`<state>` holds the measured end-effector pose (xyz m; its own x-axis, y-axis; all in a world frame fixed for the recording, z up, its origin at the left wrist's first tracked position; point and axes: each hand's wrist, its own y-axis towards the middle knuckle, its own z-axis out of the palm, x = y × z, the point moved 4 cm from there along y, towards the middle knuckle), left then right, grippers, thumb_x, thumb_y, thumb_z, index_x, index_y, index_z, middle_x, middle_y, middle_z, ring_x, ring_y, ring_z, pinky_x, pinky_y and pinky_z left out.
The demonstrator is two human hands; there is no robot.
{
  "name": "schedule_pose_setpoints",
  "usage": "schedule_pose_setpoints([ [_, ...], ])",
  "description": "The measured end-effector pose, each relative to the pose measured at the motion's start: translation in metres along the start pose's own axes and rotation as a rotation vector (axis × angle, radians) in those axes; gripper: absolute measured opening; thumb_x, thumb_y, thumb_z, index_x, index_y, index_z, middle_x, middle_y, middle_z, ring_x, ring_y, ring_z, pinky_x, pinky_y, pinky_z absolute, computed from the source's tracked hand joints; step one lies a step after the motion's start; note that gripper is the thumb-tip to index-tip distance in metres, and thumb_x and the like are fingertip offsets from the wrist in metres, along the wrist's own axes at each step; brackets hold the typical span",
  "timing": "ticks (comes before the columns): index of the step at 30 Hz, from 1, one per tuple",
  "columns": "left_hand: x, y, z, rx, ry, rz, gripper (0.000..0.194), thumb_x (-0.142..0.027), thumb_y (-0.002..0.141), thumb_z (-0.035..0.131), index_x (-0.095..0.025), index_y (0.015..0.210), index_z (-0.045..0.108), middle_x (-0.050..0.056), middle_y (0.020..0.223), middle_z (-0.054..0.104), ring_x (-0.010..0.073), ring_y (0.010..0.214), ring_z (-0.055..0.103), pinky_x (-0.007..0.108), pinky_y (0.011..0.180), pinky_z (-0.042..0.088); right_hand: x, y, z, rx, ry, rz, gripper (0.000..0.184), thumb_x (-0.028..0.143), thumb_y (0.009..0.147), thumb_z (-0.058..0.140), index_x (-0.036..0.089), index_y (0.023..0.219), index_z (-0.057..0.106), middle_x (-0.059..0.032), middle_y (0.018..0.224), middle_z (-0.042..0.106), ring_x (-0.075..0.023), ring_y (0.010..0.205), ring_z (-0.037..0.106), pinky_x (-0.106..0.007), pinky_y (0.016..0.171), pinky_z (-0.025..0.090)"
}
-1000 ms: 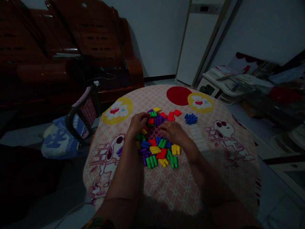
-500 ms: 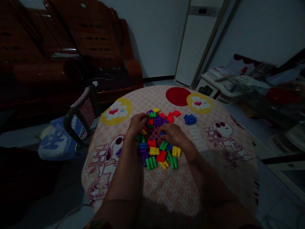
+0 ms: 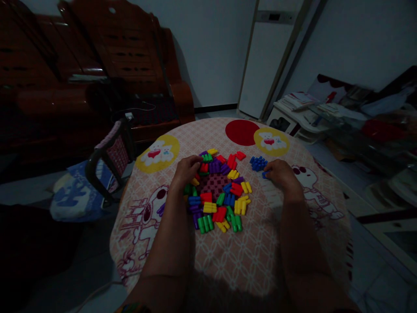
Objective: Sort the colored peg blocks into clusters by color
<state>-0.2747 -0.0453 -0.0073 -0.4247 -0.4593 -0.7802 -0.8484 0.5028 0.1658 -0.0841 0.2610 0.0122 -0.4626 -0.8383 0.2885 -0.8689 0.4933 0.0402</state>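
Colourful plastic building blocks made of joined rods lie in a loose ring around a dark patch of the tablecloth point(image 3: 213, 184). At the ring's upper left, my left hand point(image 3: 188, 169) rests beside a green block point(image 3: 206, 158) and a red block point(image 3: 204, 168). Its fingers are loosely bent and partly apart, with nothing visible in them. Over on the right, my right hand point(image 3: 279, 171) pinches a blue block point(image 3: 265, 174) low over the table. Just past its fingertips sits a cluster of joined blue blocks point(image 3: 258, 163).
The round table carries a patterned cloth point(image 3: 237, 261). A chair point(image 3: 112, 161) stands at its left, with a wooden sofa point(image 3: 127, 56) behind. To the right, a low white cabinet point(image 3: 304, 115) bears papers and clutter. A tall white unit point(image 3: 263, 65) stands against the far wall.
My right hand has moved from the middle of the ring to the right, beside the blue cluster, and now has a blue block in its fingers. My left hand has stayed in place.
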Motion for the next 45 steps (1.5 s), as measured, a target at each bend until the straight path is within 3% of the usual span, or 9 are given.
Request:
schedule_pose_setpoints([
  [6, 0.002, 0.0, 0.0, -0.009, -0.013, 0.013, 0.04, -0.029, 0.078, 0.052, -0.017, 0.106, 0.077, 0.007, 0.107, 0.078, 0.0268, 0.1, 0.071, 0.038, 0.096, 0.055, -0.011, -0.003, -0.002, 0.05, -0.116, 0.024, 0.021, 0.01, 0.069, 0.071, 0.019, 0.084, 0.081, -0.0109, 0.095, 0.079, -0.0259, 0.094, 0.072, -0.032, 0.081, 0.05],
  [11, 0.005, 0.001, 0.001, -0.006, -0.041, 0.002, 0.038, -0.029, 0.077, 0.053, -0.018, 0.105, 0.076, 0.008, 0.107, 0.078, 0.0275, 0.1, 0.072, 0.039, 0.096, 0.055, -0.017, 0.0, -0.012, -0.083, 0.173, -0.076, 0.018, 0.019, 0.066, 0.072, 0.02, 0.082, 0.081, -0.0058, 0.089, 0.08, -0.0239, 0.088, 0.073, -0.032, 0.083, 0.053],
  [14, 0.005, 0.0, 0.001, -0.001, -0.049, 0.001, 0.038, -0.03, 0.077, 0.053, -0.018, 0.105, 0.076, 0.007, 0.107, 0.078, 0.0271, 0.1, 0.071, 0.039, 0.096, 0.055, -0.025, 0.001, -0.015, -0.226, 0.306, -0.014, 0.02, 0.023, 0.067, 0.07, 0.018, 0.084, 0.08, -0.0064, 0.083, 0.079, -0.0235, 0.082, 0.072, -0.032, 0.078, 0.054],
  [19, 0.005, 0.0, 0.001, -0.011, -0.072, 0.0, 0.038, -0.033, 0.078, 0.054, -0.018, 0.105, 0.076, 0.008, 0.105, 0.078, 0.0281, 0.099, 0.072, 0.039, 0.093, 0.056, -0.035, 0.001, -0.008, -0.196, 0.47, 0.033, 0.021, 0.025, 0.067, 0.068, 0.017, 0.084, 0.078, -0.0059, 0.077, 0.076, -0.0212, 0.073, 0.07, -0.03, 0.07, 0.052],
  [23, 0.004, 0.0, 0.001, 0.003, -0.059, 0.003, 0.038, -0.034, 0.078, 0.054, -0.018, 0.105, 0.076, 0.009, 0.106, 0.077, 0.0285, 0.1, 0.072, 0.039, 0.094, 0.055, -0.034, -0.002, -0.009, -0.164, 0.457, 0.008, 0.025, 0.026, 0.064, 0.069, 0.018, 0.085, 0.08, -0.0055, 0.081, 0.077, -0.0217, 0.078, 0.07, -0.031, 0.076, 0.051],
  [31, -0.002, -0.002, -0.002, 0.003, -0.024, 0.005, 0.037, -0.032, 0.079, 0.053, -0.019, 0.104, 0.076, 0.008, 0.105, 0.078, 0.0278, 0.101, 0.071, 0.038, 0.095, 0.054, -0.016, -0.005, -0.011, -0.089, 0.425, -0.008, 0.027, 0.025, 0.062, 0.066, 0.014, 0.084, 0.078, -0.0032, 0.07, 0.071, -0.0173, 0.066, 0.062, -0.028, 0.065, 0.046],
  [45, 0.004, -0.001, 0.001, 0.002, -0.055, 0.013, 0.04, -0.035, 0.08, 0.053, -0.015, 0.107, 0.075, 0.01, 0.109, 0.077, 0.0277, 0.101, 0.071, 0.038, 0.095, 0.055, -0.007, -0.001, -0.001, -0.113, 0.224, -0.052, 0.019, 0.017, 0.066, 0.062, 0.017, 0.083, 0.07, -0.0023, 0.072, 0.069, -0.0164, 0.068, 0.061, -0.026, 0.066, 0.044],
])
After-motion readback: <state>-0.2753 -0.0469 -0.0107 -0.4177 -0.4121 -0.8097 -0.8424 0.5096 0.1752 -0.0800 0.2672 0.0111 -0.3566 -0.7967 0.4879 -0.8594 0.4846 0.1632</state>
